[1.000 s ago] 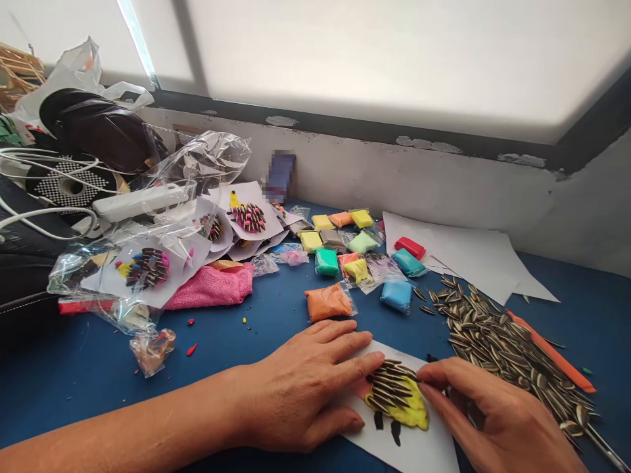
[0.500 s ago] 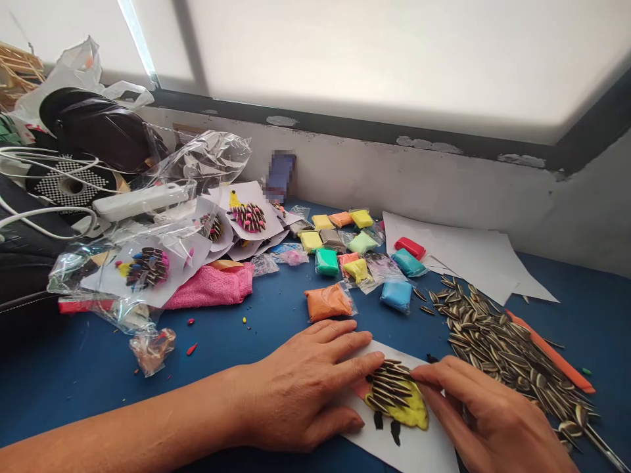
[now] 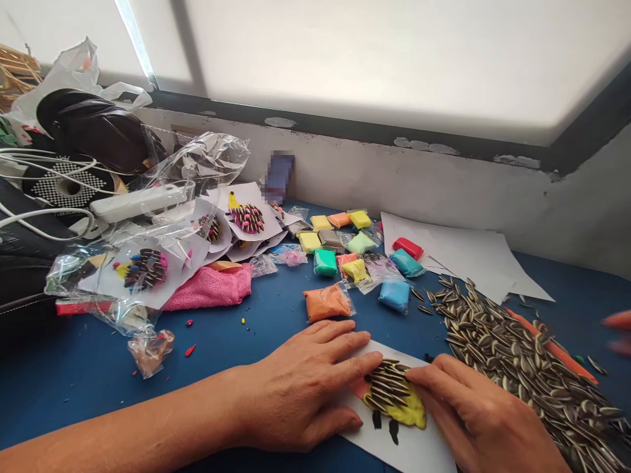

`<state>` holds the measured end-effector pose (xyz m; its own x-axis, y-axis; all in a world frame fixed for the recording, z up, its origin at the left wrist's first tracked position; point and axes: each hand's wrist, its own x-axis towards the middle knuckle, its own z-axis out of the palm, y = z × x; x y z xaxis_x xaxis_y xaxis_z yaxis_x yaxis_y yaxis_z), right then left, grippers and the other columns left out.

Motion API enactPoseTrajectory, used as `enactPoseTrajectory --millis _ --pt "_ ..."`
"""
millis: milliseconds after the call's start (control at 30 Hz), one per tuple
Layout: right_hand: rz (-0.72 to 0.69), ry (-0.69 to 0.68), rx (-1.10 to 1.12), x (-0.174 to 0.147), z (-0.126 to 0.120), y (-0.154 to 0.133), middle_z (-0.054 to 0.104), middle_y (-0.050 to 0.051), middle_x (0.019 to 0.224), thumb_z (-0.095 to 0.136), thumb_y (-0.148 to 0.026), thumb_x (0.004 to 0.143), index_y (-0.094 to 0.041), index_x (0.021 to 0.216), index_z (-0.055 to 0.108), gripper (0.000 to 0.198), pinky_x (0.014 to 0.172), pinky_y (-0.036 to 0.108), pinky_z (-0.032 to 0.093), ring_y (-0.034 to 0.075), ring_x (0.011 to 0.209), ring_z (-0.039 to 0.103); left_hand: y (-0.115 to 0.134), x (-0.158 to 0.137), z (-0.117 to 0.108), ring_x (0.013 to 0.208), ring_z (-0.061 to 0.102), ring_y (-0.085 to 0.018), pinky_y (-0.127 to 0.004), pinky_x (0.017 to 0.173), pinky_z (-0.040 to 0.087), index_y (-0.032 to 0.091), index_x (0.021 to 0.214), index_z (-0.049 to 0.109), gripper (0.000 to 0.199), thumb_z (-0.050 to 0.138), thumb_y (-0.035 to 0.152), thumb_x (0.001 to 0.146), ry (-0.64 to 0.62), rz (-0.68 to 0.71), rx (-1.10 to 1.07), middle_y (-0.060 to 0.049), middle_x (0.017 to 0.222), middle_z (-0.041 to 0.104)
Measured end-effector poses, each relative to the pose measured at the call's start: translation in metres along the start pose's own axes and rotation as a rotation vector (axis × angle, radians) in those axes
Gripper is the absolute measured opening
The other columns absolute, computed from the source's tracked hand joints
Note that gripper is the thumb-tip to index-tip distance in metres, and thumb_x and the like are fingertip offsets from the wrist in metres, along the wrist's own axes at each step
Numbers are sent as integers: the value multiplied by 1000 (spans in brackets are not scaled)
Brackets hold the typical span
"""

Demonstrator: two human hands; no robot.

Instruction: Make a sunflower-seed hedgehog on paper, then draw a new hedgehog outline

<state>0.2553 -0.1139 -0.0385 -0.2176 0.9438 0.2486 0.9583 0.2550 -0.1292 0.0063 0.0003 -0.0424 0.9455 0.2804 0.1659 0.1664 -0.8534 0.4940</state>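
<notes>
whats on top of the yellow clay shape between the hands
Striped seeds lie in rows on the yellow clay shape, hiding the clay beneath. The right hand covers part of its upper right edge; whether a seed is there cannot be seen.

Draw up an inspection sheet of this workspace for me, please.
Surface: blue table, small bits scattered at left.
Job's things: yellow shape on white paper, partly covered with striped seeds; seed pile to the right.
Clutter: coloured packets beyond the hands, pink cloth and crumpled clear plastic at left.
Left hand: resting partly on the paper.
Right hand: fingers at the yellow shape's edge; a held seed cannot be made out.
Cables: white cable looped at far left.
Surroundings: white wall behind; another person's fingers, blurred, at the right edge.
</notes>
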Motion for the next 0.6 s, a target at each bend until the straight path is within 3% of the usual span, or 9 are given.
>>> enactPoseTrajectory --millis 233,367,500,600 --pt "-21 100 -52 -1 -10 2 70 0 84 48 -36 103 -28 99 70 24 53 18 52 11 63 71 -2 -1 2 146 41 -36 -50 123 32 14 152 44 66 64 44 97 8 16 10 -18 156 46" --pt "145 189 -240 -7 -15 22 75 2 91 41 -45 103 -28 97 67 31 55 28 53 17 67 74 -1 0 0 146 41 -36 -50 123 32 15 152 44 64 63 43 97 5 12 4 -18 157 46" --pt "318 77 -353 -16 -13 45 77 5 94 31 -46 102 -29 94 70 43 48 37 49 25 68 75 0 -1 -1 146 41 -36 -51 122 34 17 152 44 64 63 43 97 1 -1 -7 -17 157 46" --pt "352 12 -343 -19 -10 55 78 5 89 34 -46 101 -29 88 72 43 47 38 50 25 62 74 0 -1 -1 147 41 -35 -49 123 32 17 152 44 65 64 44 97 1 -2 -6 -16 158 46"
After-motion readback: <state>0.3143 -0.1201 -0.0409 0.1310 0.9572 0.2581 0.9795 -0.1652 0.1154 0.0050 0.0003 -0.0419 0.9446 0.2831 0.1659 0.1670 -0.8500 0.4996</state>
